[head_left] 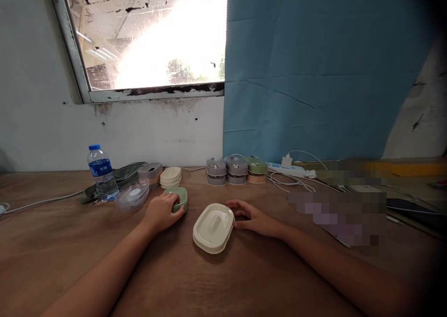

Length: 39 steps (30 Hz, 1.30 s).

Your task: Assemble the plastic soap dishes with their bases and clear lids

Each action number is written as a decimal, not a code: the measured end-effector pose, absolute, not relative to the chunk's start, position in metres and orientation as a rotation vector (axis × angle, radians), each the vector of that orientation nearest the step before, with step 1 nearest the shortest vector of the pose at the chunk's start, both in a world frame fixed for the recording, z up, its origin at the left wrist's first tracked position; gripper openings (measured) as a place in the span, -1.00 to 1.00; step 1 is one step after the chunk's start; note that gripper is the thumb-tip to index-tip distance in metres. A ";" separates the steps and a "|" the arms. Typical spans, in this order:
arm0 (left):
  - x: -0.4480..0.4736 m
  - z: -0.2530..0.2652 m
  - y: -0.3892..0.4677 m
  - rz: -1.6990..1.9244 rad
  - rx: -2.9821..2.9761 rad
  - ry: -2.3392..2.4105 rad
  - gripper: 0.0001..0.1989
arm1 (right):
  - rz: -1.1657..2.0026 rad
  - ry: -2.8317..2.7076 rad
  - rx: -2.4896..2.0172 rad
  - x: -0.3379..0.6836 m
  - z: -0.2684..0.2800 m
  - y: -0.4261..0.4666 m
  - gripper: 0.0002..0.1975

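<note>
My left hand [162,210] is on a small green box [180,196], its fingers over the near side and the thumb along the front; the fingers partly cover the box. In front of me a cream oval-cornered food container [213,226] with a raised ridge on top sits at an angle. My right hand [256,218] grips its right edge, fingers behind and thumb in front. Just behind the green box stand a stack of cream lids [171,176] and a purple-grey box [150,171] with a dark opening. A clear plastic tray [132,195] leans to the left.
A water bottle [103,172] with a blue cap stands at the left, by a dark green bag [126,171]. Against the blue cloth [307,89] are two grey two-tier boxes [216,171] and a green-topped one [256,167]. A power strip [289,169] with cables lies right.
</note>
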<state>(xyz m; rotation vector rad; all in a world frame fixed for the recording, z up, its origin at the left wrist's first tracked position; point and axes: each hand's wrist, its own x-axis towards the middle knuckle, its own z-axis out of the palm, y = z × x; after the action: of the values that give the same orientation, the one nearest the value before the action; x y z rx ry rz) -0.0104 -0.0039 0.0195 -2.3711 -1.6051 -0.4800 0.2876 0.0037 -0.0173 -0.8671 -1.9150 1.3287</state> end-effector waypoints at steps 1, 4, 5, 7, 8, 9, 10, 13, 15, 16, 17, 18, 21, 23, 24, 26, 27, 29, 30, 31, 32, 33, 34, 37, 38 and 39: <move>-0.014 0.020 -0.002 -0.439 -2.340 -1.640 -0.75 | 1.333 -1.916 -0.865 0.288 -0.017 0.003 -0.40; -0.025 0.024 0.002 -0.349 -2.308 -1.730 -0.71 | 1.339 -1.916 -0.868 0.287 -0.017 0.003 -0.40; -0.028 0.025 0.002 -0.330 -2.308 -1.755 -0.70 | 1.338 -1.915 -0.869 0.287 -0.017 0.003 -0.40; -0.033 0.029 0.003 -0.304 -2.317 -1.798 -0.68 | 1.339 -1.915 -0.871 0.287 -0.017 0.003 -0.40; -0.035 0.030 0.003 -0.290 -2.325 -1.818 -0.67 | 1.341 -1.914 -0.872 0.286 -0.017 0.004 -0.40; -0.036 0.031 0.003 -0.271 -2.333 -1.837 -0.66 | 1.343 -1.913 -0.872 0.286 -0.017 0.004 -0.40; -0.038 0.031 0.004 -0.246 -2.339 -1.856 -0.65 | 1.347 -1.911 -0.873 0.287 -0.017 0.004 -0.40; -0.042 0.030 0.006 -0.162 -2.337 -1.886 -0.64 | 1.352 -1.903 -0.874 0.287 -0.017 0.004 -0.40; -0.044 0.028 0.008 -0.125 -2.334 -1.878 -0.64 | 1.351 -1.903 -0.874 0.287 -0.016 0.003 -0.41; -0.045 0.028 0.009 -0.115 -2.331 -1.871 -0.65 | 1.352 -1.905 -0.876 0.287 -0.016 0.003 -0.42; -0.045 0.028 0.010 -0.110 -2.328 -1.862 -0.66 | 1.352 -1.906 -0.878 0.287 -0.016 0.003 -0.42; -0.046 0.028 0.010 -0.107 -2.324 -1.852 -0.67 | 1.350 -1.909 -0.880 0.287 -0.016 0.003 -0.41; -0.046 0.028 0.012 -0.100 -2.308 -1.824 -0.70 | 1.343 -1.919 -0.880 0.286 -0.015 0.002 -0.41; -0.047 0.029 0.012 -0.096 -2.297 -1.814 -0.69 | 1.347 -1.922 -0.879 0.286 -0.015 0.003 -0.42; -0.048 0.029 0.012 -0.095 -2.293 -1.812 -0.69 | 1.349 -1.922 -0.879 0.286 -0.016 0.003 -0.43; -0.049 0.028 0.013 -0.094 -2.288 -1.812 -0.68 | 1.349 -1.920 -0.879 0.287 -0.016 0.003 -0.44; -0.050 0.028 0.014 -0.093 -2.287 -1.814 -0.67 | 1.346 -1.920 -0.878 0.287 -0.017 0.004 -0.44; -0.052 0.026 0.016 -0.089 -2.283 -1.823 -0.66 | 1.342 -1.919 -0.875 0.287 -0.017 0.004 -0.43; -0.053 0.026 0.016 -0.088 -2.282 -1.826 -0.66 | 1.340 -1.920 -0.873 0.287 -0.017 0.004 -0.42; -0.054 0.025 0.017 -0.086 -2.281 -1.829 -0.66 | 1.339 -1.922 -0.872 0.287 -0.016 0.003 -0.42; -0.054 0.025 0.018 -0.085 -2.280 -1.829 -0.65 | 1.336 -1.925 -0.873 0.287 -0.016 0.003 -0.42; -0.054 0.024 0.018 -0.083 -2.281 -1.829 -0.65 | 1.333 -1.928 -0.875 0.287 -0.016 0.003 -0.42; -0.055 0.024 0.018 -0.082 -2.281 -1.828 -0.65 | 1.330 -1.930 -0.879 0.287 -0.015 0.003 -0.42; -0.055 0.023 0.019 -0.081 -2.284 -1.826 -0.64 | 1.319 -1.937 -0.888 0.287 -0.015 0.002 -0.43; -0.056 0.023 0.019 -0.082 -2.285 -1.826 -0.64 | 1.316 -1.939 -0.887 0.287 -0.015 0.002 -0.43; -0.056 0.023 0.020 -0.083 -2.286 -1.826 -0.64 | 1.315 -1.938 -0.885 0.287 -0.015 0.002 -0.43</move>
<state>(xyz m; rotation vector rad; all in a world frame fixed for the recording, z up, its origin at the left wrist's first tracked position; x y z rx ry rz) -0.0564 0.0197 0.0227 -2.2862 -1.8260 -0.0832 0.2869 0.0023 -0.0149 -0.8848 -1.9382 1.3150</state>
